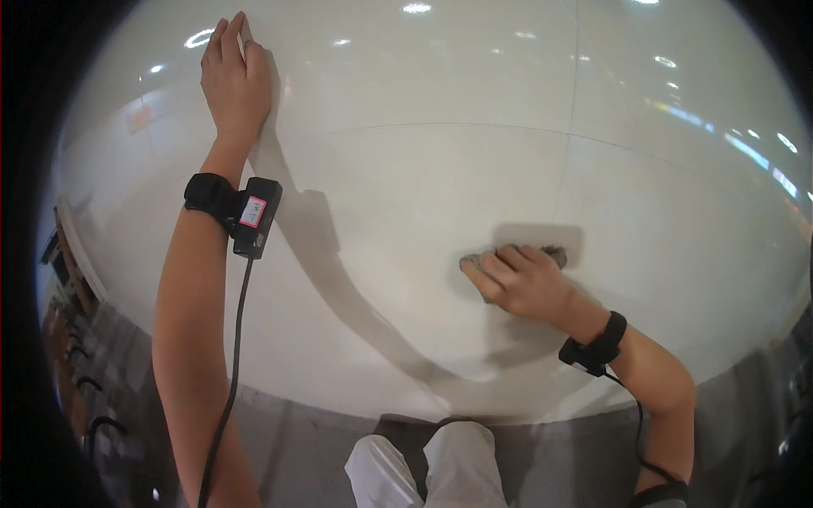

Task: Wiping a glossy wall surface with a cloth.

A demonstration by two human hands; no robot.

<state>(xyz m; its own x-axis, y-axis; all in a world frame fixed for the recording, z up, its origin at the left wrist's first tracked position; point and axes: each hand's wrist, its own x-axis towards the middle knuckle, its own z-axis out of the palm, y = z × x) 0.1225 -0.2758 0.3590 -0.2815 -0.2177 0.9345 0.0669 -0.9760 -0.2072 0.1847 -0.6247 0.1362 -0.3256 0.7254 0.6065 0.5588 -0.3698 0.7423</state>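
A wide, glossy off-white panel surface (pixel 394 190) with thin joint lines lies before me. My right hand (pixel 524 279) presses a grey, fuzzy pad or cloth (pixel 554 255) against it, right of the middle, with the fingers curled over the pad. Much of the pad is hidden under the hand. At the upper left, my left hand (pixel 235 76) is at the surface, palm down, holding nothing, its fingers extended and some of them apart. Each wrist wears a black strap with a small cabled box, the left box (pixel 257 216) bearing a written label.
Grey floor (pixel 298 444) shows beyond the panel's curved-looking near edge, below my light trousers (pixel 463 463). At the far left stand a wooden board (pixel 79 260) and several black hooked pieces (pixel 105 425). Ceiling lights reflect in the surface.
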